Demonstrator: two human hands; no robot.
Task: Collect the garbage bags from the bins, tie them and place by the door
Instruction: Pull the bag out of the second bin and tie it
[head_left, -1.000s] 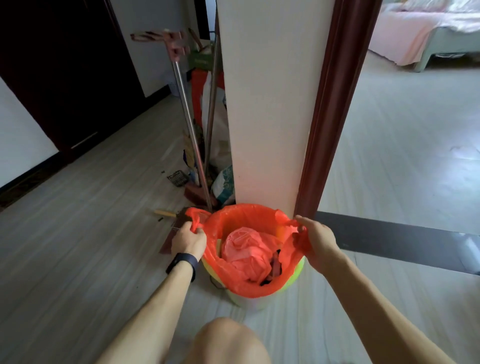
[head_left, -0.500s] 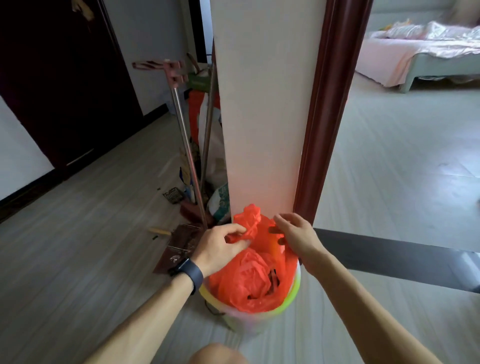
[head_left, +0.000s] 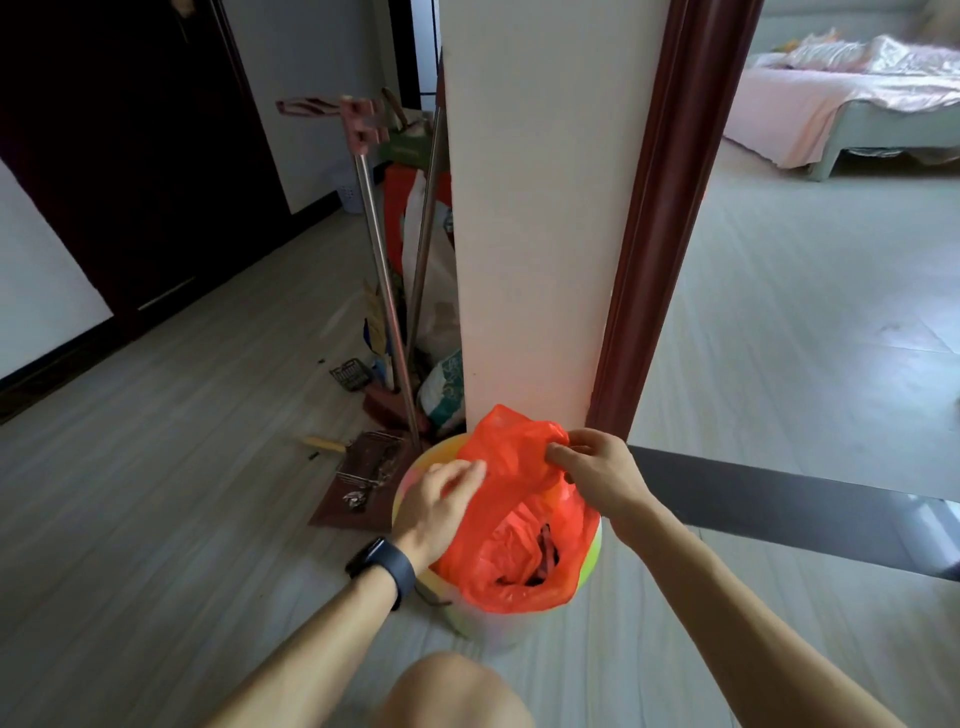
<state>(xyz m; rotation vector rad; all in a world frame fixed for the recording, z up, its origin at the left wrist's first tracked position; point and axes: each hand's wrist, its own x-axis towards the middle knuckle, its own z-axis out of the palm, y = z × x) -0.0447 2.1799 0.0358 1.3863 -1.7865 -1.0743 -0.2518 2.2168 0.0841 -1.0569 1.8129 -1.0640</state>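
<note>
The right hand (head_left: 597, 473) reaches in over the far side of the round pale plastic bin with a yellow-green rim (head_left: 593, 553), forearm stretched out and wrist bent a little inward. Its fingers (head_left: 563, 457) are clenched on the gathered top of the orange plastic garbage bag (head_left: 511, 551), thumb and forefinger pinching the bunched film above the bin. The left hand (head_left: 436, 506) lies over the bin's left rim, back of the hand up, with a dark wristband (head_left: 383, 566) on the wrist. Its fingers (head_left: 465, 474) rest against the bag's left flank, but they are blurred, and I cannot tell whether they grasp the film or only touch it. The bag sits inside the bin, its lower edge folded over the near rim, its mouth partly open on crumpled orange and dark waste.

Half a second ago both hands met at the bag's peak above the bin, the left pinching it. Now the left has dropped to the bag's side and the right alone holds the top. A second ago the hands held the bag's edge at opposite sides of the bin.
</note>
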